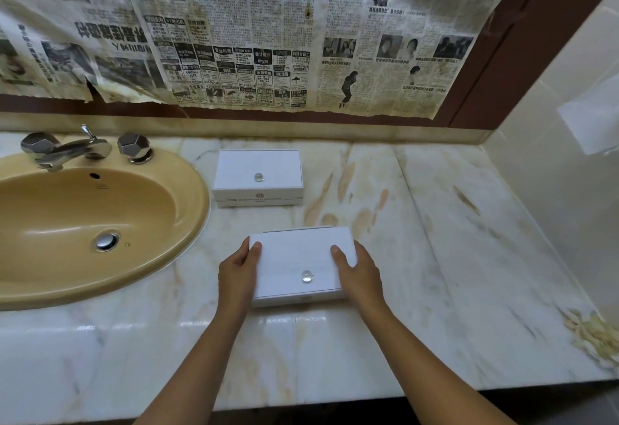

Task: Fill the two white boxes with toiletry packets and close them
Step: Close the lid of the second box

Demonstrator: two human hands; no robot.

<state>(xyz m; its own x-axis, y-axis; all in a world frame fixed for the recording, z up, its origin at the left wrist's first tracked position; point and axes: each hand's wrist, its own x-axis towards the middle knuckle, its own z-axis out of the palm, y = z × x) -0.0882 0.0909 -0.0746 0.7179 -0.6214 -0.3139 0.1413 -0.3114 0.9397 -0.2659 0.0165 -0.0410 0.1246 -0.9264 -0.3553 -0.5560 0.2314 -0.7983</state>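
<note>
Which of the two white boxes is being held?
The near box, at the counter's front. The left hand and right hand grip its two ends. The far box sits untouched beside the sink, with printed lettering on its front.

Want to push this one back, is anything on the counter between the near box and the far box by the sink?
Nothing visible: bare marble countertop lies between the near white lidded box and the far white lidded box.

Soft, even indoor light; wide-angle view with curved edges.
Glare streaks the marble counter (435,257) at its near edge and glints on the tap (72,151). Shadows are faint. The newspaper (234,39) smears toward the left margin; the centre is sharp.
</note>
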